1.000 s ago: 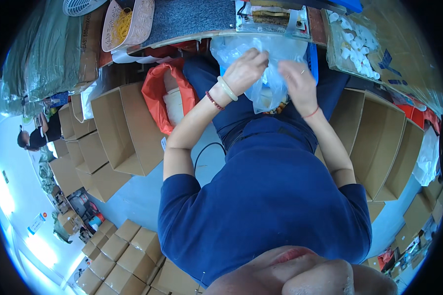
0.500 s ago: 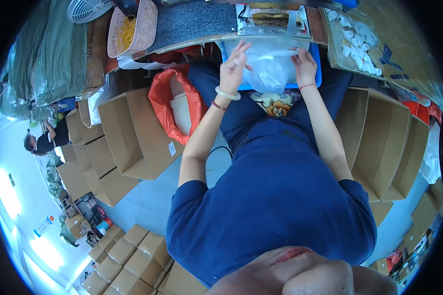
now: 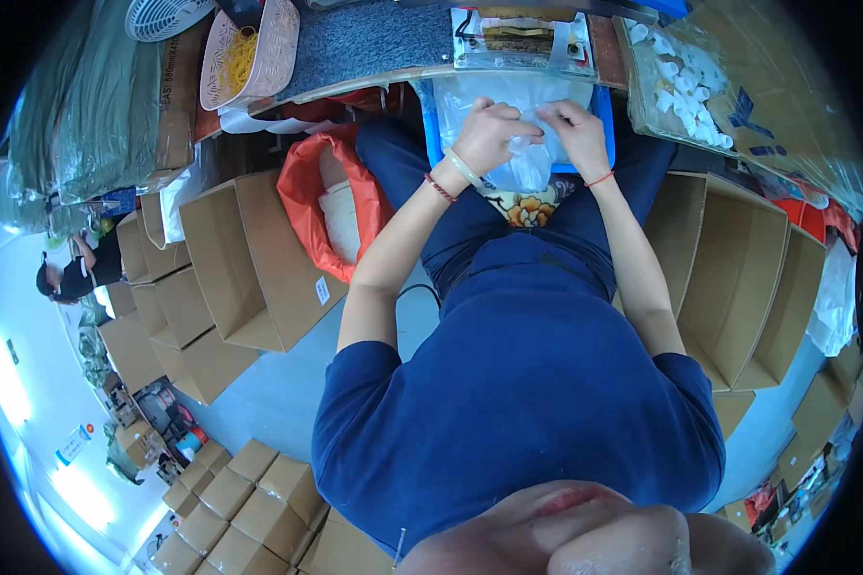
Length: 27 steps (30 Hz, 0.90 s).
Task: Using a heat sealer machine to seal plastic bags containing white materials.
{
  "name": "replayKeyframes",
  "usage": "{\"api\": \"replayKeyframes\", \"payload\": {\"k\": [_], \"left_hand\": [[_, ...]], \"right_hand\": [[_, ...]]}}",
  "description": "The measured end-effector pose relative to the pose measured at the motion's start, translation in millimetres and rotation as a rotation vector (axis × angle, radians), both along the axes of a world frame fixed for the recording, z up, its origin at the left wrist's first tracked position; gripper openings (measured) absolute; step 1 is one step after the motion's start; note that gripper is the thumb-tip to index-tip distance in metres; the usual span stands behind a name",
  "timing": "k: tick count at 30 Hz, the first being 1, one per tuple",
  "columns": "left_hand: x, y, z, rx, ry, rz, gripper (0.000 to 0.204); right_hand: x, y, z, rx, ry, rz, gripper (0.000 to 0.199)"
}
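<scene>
I watch both hands meet at the top centre of the frame. The left hand (image 3: pixel 489 134) is curled shut, its fingers pinched on a clear plastic bag (image 3: pixel 523 163), and the right hand (image 3: pixel 577 134) is clamped on the same bag just beside it, thumb and fingers gathered on the crinkled film. The bag hangs over the lap, in front of a blue tray (image 3: pixel 599 105) lined with more clear film; I cannot tell what the bag contains.

Above the hands, on the grey-topped counter (image 3: pixel 374 38), sits a small machine under clear plastic (image 3: pixel 518 34). To its left, a pink oval basket (image 3: pixel 259 48) holds a tangle of yellow rubber bands (image 3: pixel 240 57). In the upper right, a large clear bag (image 3: pixel 700 86) is full of small white packets.

Left of the knees, an orange sack (image 3: pixel 307 192) stands open with white material inside. Beside it an open cardboard box (image 3: pixel 249 259) lies on its side, and its inside looks bare. More open boxes are stacked along the left edge and at the lower left. On the right, another open cardboard box (image 3: pixel 738 278) faces inward, also showing bare walls. Another person (image 3: pixel 77 273) is at the far left edge.
</scene>
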State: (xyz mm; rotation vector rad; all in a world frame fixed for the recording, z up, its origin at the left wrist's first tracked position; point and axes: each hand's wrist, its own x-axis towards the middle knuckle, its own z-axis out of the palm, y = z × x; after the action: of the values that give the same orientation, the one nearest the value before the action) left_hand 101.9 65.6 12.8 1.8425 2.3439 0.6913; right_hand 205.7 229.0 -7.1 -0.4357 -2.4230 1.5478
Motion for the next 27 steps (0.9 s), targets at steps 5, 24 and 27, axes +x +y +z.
{"api": "replayKeyframes", "payload": {"k": [5, 24, 27], "left_hand": [[-7.0, -9.3, -7.5, 0.333, -1.597, 0.38, 0.012], [10.2, 1.7, -36.4, 0.388, 0.199, 0.209, 0.028], [2.1, 8.4, -44.0, 0.462, 0.241, 0.304, 0.028]], "right_hand": [[8.0, -18.7, 5.5, 0.353, 0.402, -0.032, 0.012], [-43.5, -19.1, -52.2, -0.506, 0.012, -0.084, 0.025], [-41.1, -11.6, -55.3, -0.432, -0.161, -0.016, 0.022]]}}
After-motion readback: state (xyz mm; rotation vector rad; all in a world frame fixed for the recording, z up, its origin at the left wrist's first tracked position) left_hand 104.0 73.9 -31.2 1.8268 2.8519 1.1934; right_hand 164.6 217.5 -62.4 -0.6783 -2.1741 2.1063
